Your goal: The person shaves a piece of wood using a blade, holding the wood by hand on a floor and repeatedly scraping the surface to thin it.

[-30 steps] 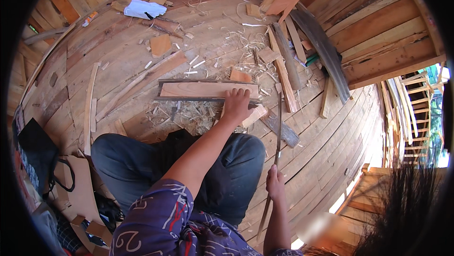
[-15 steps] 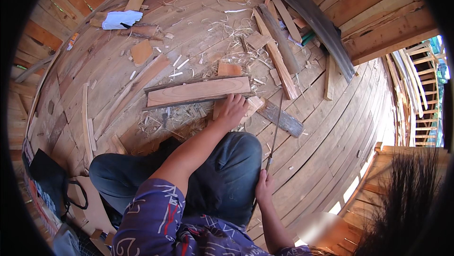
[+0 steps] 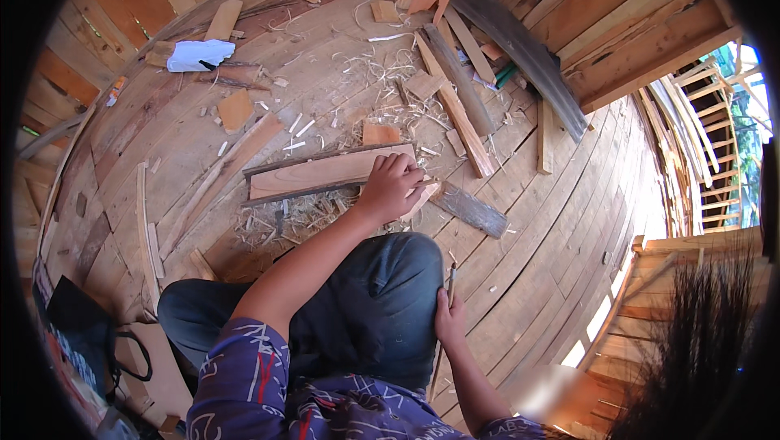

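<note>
My left hand [image 3: 392, 186] is closed over the right end of a reddish-brown board [image 3: 317, 174] with dark rough edges. A thin, light stick-like thing [image 3: 427, 182] pokes out at its fingertips, too small to name. The board lies crosswise in front of my knees, among wood shavings. Beside my right knee, my right hand [image 3: 450, 318] is wrapped round the handle of a long thin-bladed knife [image 3: 452, 279], which points upward and looks foreshortened. Just right of my left hand, a grey-barked wood piece [image 3: 471, 211] rests on the floor.
Curly shavings [image 3: 357, 82] and offcuts litter the plank floor [image 3: 561, 237]. Long planks [image 3: 455, 103] lie ahead to the right, near a dark curved slab [image 3: 528, 58]. A white cloth or bag [image 3: 199, 56] is at far left; a black bag [image 3: 81, 322] sits near left.
My left hand has shifted from the board's near edge up over its right end, fingers more curled. The knife in my right hand has tilted, so its blade looks much shorter. The view has shifted slightly.
</note>
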A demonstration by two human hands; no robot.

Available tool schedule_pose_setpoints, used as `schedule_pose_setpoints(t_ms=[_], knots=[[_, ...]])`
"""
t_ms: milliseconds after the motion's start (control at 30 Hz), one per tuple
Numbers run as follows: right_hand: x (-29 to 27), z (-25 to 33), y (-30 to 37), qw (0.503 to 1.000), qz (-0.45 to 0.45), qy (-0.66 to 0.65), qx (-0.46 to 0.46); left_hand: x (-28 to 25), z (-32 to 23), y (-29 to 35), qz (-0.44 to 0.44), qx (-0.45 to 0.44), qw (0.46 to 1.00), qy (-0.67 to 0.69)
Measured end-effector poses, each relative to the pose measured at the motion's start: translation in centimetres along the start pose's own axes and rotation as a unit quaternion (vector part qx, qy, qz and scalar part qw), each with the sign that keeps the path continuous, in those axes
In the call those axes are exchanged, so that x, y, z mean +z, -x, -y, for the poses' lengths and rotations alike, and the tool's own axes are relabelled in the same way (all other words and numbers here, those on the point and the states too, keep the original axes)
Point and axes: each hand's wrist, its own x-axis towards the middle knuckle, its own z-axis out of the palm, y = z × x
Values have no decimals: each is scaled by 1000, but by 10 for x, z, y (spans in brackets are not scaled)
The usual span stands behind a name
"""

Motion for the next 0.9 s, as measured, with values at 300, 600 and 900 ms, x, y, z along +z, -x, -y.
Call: schedule_pose_setpoints(t_ms=[300,600,900], knots=[[-9,4,8,994,22,80,-74,-189,-14,40,-54,-56,987,141],[11,163,9,940,73,130,-308,-237,-7,94,-199,-118,919,319],[43,255,58,910,106,169,-363,-250,-8,99,-247,-101,932,244]])
